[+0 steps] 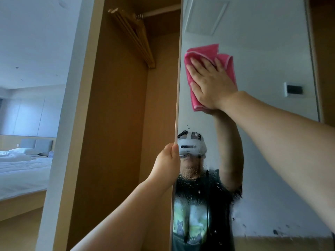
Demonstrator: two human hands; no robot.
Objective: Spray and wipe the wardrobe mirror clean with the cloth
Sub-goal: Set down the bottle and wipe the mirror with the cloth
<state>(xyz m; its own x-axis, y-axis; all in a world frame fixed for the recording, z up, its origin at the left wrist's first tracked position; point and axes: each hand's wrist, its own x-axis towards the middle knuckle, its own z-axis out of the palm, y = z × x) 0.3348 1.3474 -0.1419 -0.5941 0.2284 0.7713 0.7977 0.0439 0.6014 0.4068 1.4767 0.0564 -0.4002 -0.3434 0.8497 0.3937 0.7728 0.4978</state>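
Two hands are up at the mirror (pixel 268 60), which fronts the open door of the wardrobe (pixel 117 124). The right hand (pixel 210 82) lies flat on the cloth (pixel 204 50), a pink one loosely folded, and presses it against the upper left of the glass, close to the door's edge. Its fingers (pixel 196 66) are straight and slightly spread, pointing up and to the left, none of them curled round the cloth. Pink shows above the fingertips, to the right of the hand and below the heel of the palm. The left hand (pixel 167 163) is lower, at the mirror's left edge, and grips that edge with its fingers curled tight about it; how they lie behind the door cannot be seen. Droplets (pixel 195 185) cover the glass just right of the left hand and below it, a wet patch spreading across the lower part of the mirror. A reflection (pixel 192 205) in the wet glass shows the person in a white headset (pixel 190 145), one arm raised to the cloth. Inside the wardrobe, wooden hangers (pixel 134 37) hang bunched from a rail (pixel 163 10) near the top. Far to the left, well apart from the wardrobe, stands a bed (pixel 23 171) with white bedding.
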